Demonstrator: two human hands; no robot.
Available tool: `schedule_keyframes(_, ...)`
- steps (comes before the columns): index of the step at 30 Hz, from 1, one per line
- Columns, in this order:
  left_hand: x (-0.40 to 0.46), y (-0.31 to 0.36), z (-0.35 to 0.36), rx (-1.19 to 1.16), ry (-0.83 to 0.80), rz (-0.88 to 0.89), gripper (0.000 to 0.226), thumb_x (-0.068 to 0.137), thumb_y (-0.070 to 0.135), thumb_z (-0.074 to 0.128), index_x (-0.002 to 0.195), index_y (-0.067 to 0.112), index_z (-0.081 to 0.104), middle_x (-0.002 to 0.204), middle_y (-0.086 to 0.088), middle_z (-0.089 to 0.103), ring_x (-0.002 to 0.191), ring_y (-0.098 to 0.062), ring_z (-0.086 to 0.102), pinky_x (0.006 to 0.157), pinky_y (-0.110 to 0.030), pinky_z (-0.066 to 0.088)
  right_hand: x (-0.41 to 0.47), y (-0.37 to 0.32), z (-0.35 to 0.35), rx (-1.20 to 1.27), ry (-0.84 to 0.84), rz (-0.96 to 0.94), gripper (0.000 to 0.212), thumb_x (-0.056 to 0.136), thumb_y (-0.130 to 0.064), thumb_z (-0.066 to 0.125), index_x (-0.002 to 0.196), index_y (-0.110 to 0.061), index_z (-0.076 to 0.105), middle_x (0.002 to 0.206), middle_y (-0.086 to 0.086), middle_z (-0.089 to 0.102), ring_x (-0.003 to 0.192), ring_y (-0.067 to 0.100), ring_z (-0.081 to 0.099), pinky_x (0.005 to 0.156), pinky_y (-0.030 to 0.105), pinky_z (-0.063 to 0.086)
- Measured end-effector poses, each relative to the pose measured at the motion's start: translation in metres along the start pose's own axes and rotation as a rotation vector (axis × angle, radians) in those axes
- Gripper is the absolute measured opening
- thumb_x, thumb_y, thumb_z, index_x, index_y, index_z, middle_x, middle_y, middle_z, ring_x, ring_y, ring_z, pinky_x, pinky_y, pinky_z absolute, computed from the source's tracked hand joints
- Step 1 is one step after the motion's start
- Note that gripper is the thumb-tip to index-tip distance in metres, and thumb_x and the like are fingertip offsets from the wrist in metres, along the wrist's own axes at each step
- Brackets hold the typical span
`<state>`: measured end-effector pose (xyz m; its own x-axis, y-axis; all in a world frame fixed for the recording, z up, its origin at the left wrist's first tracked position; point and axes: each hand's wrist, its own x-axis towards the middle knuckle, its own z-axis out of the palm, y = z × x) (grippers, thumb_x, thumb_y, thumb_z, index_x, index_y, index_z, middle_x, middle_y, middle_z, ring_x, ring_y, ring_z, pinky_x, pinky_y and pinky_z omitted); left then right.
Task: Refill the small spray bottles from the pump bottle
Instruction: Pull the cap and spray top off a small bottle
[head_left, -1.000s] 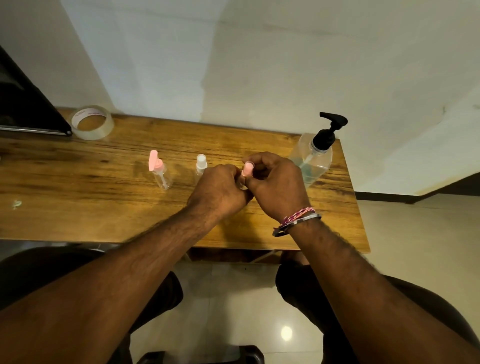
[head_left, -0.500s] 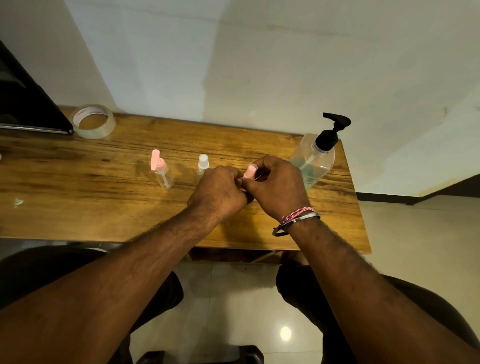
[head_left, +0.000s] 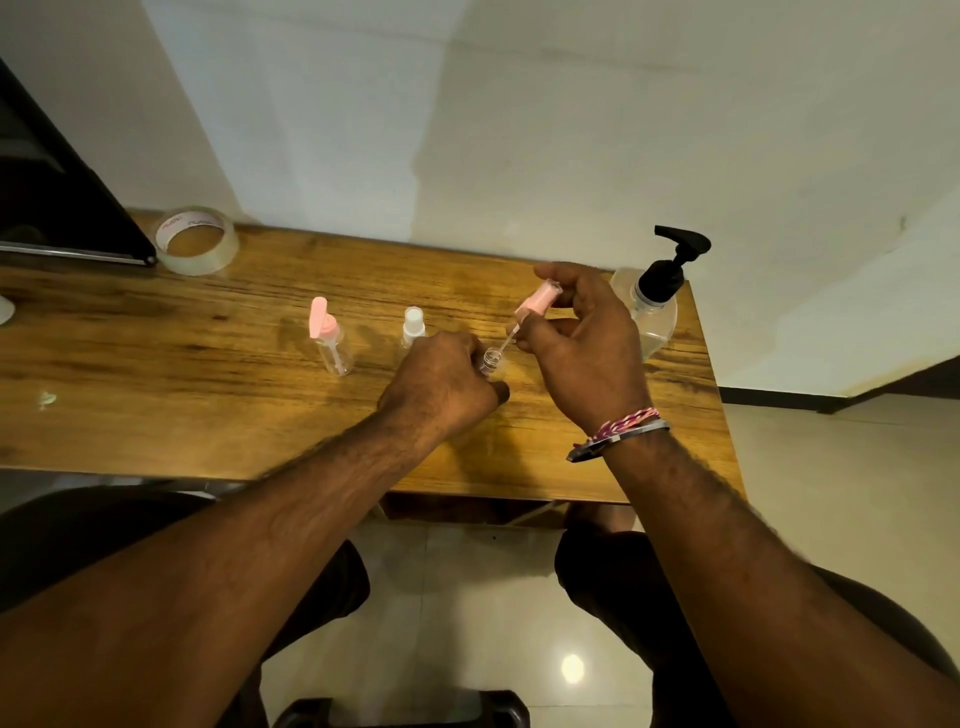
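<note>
Pink spray head lifted clear of the small bottle, nothing refilled yet.

Left hand wrapped around the small spray bottle on the tabletop, fingers curled about its body, open neck showing just above them. Right hand pinching the pink spray head between thumb and fingers, dip tube slanting down, tip still at the neck. Just left of the left fingers: a white-capped bottle and a pink-capped bottle, both still closed (apparently unfilled). Pump bottle behind the right fingers, untouched. By the look of it, one bottle opened; filling, recapping and the other two remain.
</note>
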<state>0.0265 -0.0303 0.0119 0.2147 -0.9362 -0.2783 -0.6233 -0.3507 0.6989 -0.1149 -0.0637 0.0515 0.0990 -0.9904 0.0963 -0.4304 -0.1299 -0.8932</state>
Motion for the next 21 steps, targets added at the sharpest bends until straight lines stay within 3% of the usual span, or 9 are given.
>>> schedule_keyframes(7,-0.006,-0.001,-0.006,0.009,-0.025,-0.011,0.022,0.084,0.029,0.087,0.098,0.022,0.071,0.087,0.006,0.07,0.083,-0.013,0.066,0.064,-0.028,0.049,0.001,-0.001,0.001,0.102,0.054,0.053,0.038,0.096,-0.01,0.067,0.131,-0.023,0.057,0.11,0.0,0.066,0.08,0.013,0.077,0.071,0.041,0.065)
schedule_keyframes(15,-0.01,-0.015,-0.01,0.082,-0.031,-0.046,0.026,0.085,0.022,0.086,0.109,0.022,0.077,0.092,0.005,0.068,0.08,-0.007,0.06,0.058,-0.022,0.043,-0.001,-0.002,-0.003,0.22,0.046,0.158,0.034,0.096,-0.006,0.067,0.128,-0.015,0.06,0.107,0.006,0.068,0.078,0.018,0.077,0.069,0.037,0.065)
schedule_keyframes(21,-0.009,-0.016,-0.01,0.065,-0.011,-0.068,0.02,0.085,0.018,0.084,0.1,0.026,0.075,0.087,0.007,0.069,0.079,-0.008,0.063,0.055,-0.021,0.043,-0.006,0.01,0.013,0.12,-0.1,0.303,0.04,0.091,-0.005,0.069,0.128,-0.015,0.057,0.099,0.006,0.072,0.07,0.021,0.077,0.066,0.042,0.065)
